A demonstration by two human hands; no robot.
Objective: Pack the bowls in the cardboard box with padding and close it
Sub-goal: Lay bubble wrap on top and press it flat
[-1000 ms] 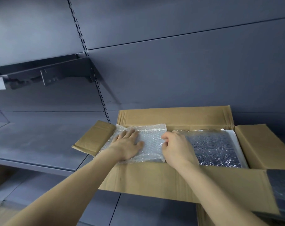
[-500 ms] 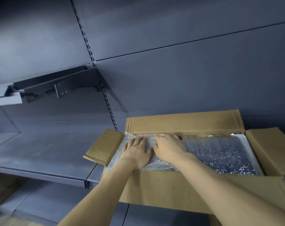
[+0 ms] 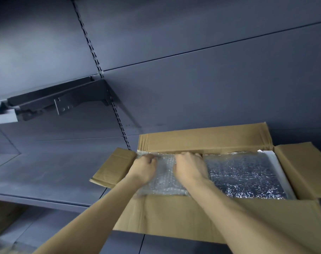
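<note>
The open brown cardboard box (image 3: 202, 217) sits on a dark grey metal shelf (image 3: 46, 173), with its near wall hanging past the shelf's front edge and all four flaps folded outward. Inside, a clear bubble-wrap padding sheet (image 3: 165, 176) covers the left half, and a darker bubble-wrapped layer (image 3: 244, 176) fills the right half beside a white sheet (image 3: 277, 167) along the right wall. No bowls are visible; they are presumably under the padding, but that cannot be confirmed. The left hand (image 3: 144, 166) and right hand (image 3: 188, 166) both rest on the clear sheet near the far wall, fingers curled down at its far edge; their grip looks like a tucking pinch on the wrap, though blur hides the fingertips. The main risk is uneven pressure: pushing down hard here could press on whatever lies under the sheet or bunch the padding to one side, leaving a gap. Pulling the far edge up could drag the sheet off the left corner. Because the box overhangs the shelf, heavy downward force near the front might also tip or slide it toward the person.
</note>
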